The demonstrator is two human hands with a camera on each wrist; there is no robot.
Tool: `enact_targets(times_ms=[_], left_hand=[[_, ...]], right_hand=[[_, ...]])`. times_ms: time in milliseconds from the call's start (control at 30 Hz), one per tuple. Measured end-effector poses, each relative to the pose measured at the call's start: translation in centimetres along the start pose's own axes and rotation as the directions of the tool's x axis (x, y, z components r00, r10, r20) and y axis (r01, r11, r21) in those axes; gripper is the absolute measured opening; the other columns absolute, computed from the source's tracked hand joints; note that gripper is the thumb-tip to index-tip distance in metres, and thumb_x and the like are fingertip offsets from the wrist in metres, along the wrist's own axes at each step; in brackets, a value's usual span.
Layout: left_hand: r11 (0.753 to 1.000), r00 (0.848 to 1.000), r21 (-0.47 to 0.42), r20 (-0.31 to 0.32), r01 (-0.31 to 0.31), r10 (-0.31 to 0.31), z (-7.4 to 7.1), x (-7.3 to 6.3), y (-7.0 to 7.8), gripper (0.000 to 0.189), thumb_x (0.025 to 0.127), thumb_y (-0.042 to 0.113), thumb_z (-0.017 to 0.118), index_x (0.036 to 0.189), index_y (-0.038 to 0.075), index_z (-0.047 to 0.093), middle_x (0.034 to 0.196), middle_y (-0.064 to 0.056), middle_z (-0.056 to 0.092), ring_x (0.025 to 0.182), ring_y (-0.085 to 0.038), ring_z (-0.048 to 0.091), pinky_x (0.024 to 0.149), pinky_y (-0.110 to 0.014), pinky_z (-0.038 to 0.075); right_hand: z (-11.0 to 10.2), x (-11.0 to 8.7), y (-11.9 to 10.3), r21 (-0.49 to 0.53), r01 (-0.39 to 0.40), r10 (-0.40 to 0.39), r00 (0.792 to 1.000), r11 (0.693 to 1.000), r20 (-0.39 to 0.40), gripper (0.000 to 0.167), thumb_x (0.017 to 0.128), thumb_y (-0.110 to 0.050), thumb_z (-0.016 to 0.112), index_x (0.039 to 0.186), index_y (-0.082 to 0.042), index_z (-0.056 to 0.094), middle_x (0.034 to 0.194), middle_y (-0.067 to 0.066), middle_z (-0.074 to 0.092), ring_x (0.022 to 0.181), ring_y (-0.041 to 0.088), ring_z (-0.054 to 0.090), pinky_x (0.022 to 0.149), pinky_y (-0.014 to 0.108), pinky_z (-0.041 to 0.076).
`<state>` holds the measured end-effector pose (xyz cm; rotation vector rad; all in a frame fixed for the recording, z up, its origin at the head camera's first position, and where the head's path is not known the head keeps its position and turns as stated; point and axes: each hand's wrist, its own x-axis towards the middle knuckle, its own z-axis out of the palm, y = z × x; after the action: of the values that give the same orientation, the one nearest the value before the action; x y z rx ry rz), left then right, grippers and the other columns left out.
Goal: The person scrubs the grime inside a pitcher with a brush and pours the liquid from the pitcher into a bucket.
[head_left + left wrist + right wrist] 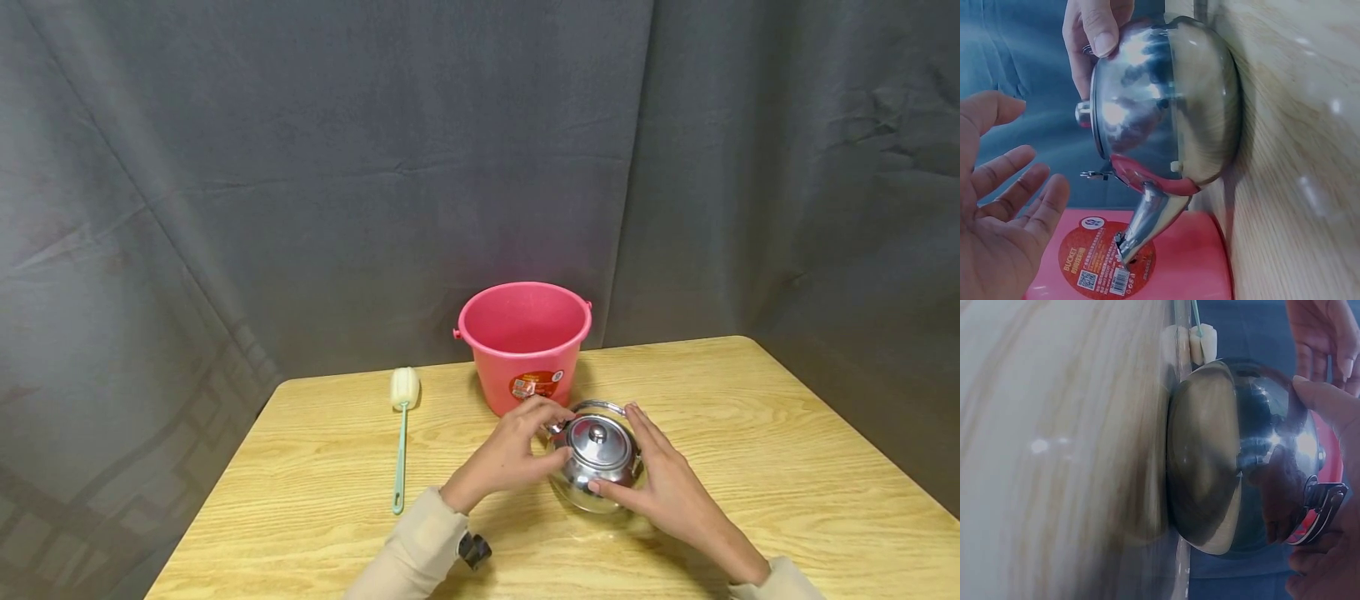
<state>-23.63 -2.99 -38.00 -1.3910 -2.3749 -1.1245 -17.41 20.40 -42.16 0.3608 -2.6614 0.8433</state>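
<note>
A shiny steel kettle [592,479] with a knobbed lid [597,440] stands on the table. Its spout [1155,215] points toward the pink bucket, and its handle [1329,503] is folded down. My right hand [678,496] spans the kettle's right side, fingers extended, thumb tip touching the shiny shoulder. On the other side, my left hand [513,450] is held around the spout side with fingers spread and loosely bent; the left wrist view shows a gap between it and the kettle.
Close behind the kettle stands the pink bucket [521,371], a red label on its front. To the left lies a bottle brush [401,442] with a cream sponge head and green handle. Dark grey cloth [375,183] hangs behind the wooden table [315,500].
</note>
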Motion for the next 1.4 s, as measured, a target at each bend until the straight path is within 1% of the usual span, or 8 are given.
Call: enact_targets(times_ms=[333, 500, 600, 800, 1000, 1100, 1267, 1400], left_hand=[[1.000, 1.000, 0.008, -0.016, -0.015, 0.015, 0.3, 0.6, 0.5, 0.035, 0.086, 0.008, 0.070, 0.119, 0.000, 0.062, 0.114, -0.010, 0.059, 0.094, -0.022, 0.062, 0.082, -0.025, 0.051], [1.000, 1.000, 0.001, -0.016, -0.017, 0.017, 0.6, 0.9, 0.7, 0.033, 0.086, 0.006, 0.071, 0.117, 0.000, 0.063, 0.113, -0.008, 0.058, 0.092, -0.017, 0.064, 0.078, -0.020, 0.051], [0.999, 1.000, 0.022, -0.016, -0.024, 0.024, 0.8, 1.0, 0.7, 0.032, 0.086, 0.006, 0.071, 0.116, 0.002, 0.063, 0.112, -0.007, 0.058, 0.092, -0.014, 0.063, 0.078, -0.018, 0.050], [0.999, 0.999, 0.041, -0.007, -0.032, 0.032, 1.1, 1.1, 0.6, 0.031, 0.086, 0.007, 0.071, 0.117, 0.004, 0.064, 0.113, -0.004, 0.059, 0.093, -0.013, 0.062, 0.077, -0.017, 0.049], [0.998, 0.999, 0.050, -0.006, -0.043, 0.043, 1.5, 1.4, 0.7, 0.030, 0.086, 0.005, 0.071, 0.116, 0.004, 0.064, 0.111, -0.005, 0.059, 0.091, -0.011, 0.061, 0.074, -0.015, 0.049], [0.997, 0.999, 0.061, -0.006, -0.053, 0.053, 1.7, 1.6, 0.8, 0.031, 0.086, 0.004, 0.071, 0.116, 0.005, 0.064, 0.110, -0.004, 0.059, 0.092, -0.010, 0.060, 0.075, -0.012, 0.047], [0.998, 0.999, 0.041, -0.002, -0.054, 0.054, 2.0, 1.9, 1.2, 0.031, 0.085, 0.003, 0.072, 0.115, 0.004, 0.065, 0.108, -0.005, 0.059, 0.094, -0.012, 0.060, 0.081, -0.012, 0.045], [0.995, 0.997, 0.066, 0.001, -0.072, 0.072, 2.3, 2.1, 1.5, 0.030, 0.085, 0.005, 0.072, 0.114, 0.004, 0.065, 0.106, -0.004, 0.058, 0.093, -0.010, 0.059, 0.081, -0.011, 0.043]], right_hand=[[0.0, 0.0, -0.1, 0.008, -0.002, 0.002, 1.000, 1.000, 0.009, 0.112, 0.075, -0.058, 0.075, 0.151, 0.004, 0.021, 0.152, 0.029, 0.024, 0.133, 0.050, 0.029, 0.098, 0.067, 0.030], [0.0, 0.0, -0.1, 0.006, -0.006, 0.006, 1.000, 1.000, 0.013, 0.112, 0.075, -0.058, 0.075, 0.151, 0.003, 0.020, 0.152, 0.027, 0.023, 0.133, 0.050, 0.029, 0.098, 0.067, 0.030], [0.1, 0.0, -0.1, 0.005, -0.004, 0.004, 1.000, 1.000, 0.013, 0.112, 0.075, -0.058, 0.075, 0.152, 0.002, 0.019, 0.153, 0.027, 0.023, 0.134, 0.050, 0.028, 0.098, 0.067, 0.030], [0.0, 0.0, -0.1, 0.008, -0.002, 0.002, 1.000, 1.000, 0.013, 0.111, 0.076, -0.057, 0.075, 0.152, 0.002, 0.019, 0.152, 0.028, 0.023, 0.134, 0.050, 0.028, 0.098, 0.068, 0.030], [-0.1, 0.0, 0.0, 0.005, -0.009, 0.009, 1.000, 1.000, 0.015, 0.112, 0.075, -0.057, 0.075, 0.151, 0.004, 0.020, 0.152, 0.028, 0.023, 0.134, 0.050, 0.028, 0.099, 0.067, 0.030], [-0.2, 0.0, -0.1, 0.005, -0.011, 0.011, 1.000, 1.000, 0.015, 0.112, 0.075, -0.058, 0.075, 0.151, 0.005, 0.020, 0.152, 0.028, 0.023, 0.134, 0.049, 0.028, 0.099, 0.066, 0.029], [-0.2, 0.0, -0.1, 0.008, -0.008, 0.008, 1.000, 1.000, 0.017, 0.112, 0.076, -0.057, 0.075, 0.151, 0.004, 0.019, 0.153, 0.028, 0.022, 0.134, 0.049, 0.027, 0.099, 0.066, 0.030], [-0.1, 0.0, 0.0, 0.008, 0.008, -0.009, 1.000, 1.000, 0.008, 0.111, 0.076, -0.056, 0.076, 0.150, 0.005, 0.021, 0.153, 0.028, 0.023, 0.134, 0.049, 0.028, 0.099, 0.066, 0.031]])
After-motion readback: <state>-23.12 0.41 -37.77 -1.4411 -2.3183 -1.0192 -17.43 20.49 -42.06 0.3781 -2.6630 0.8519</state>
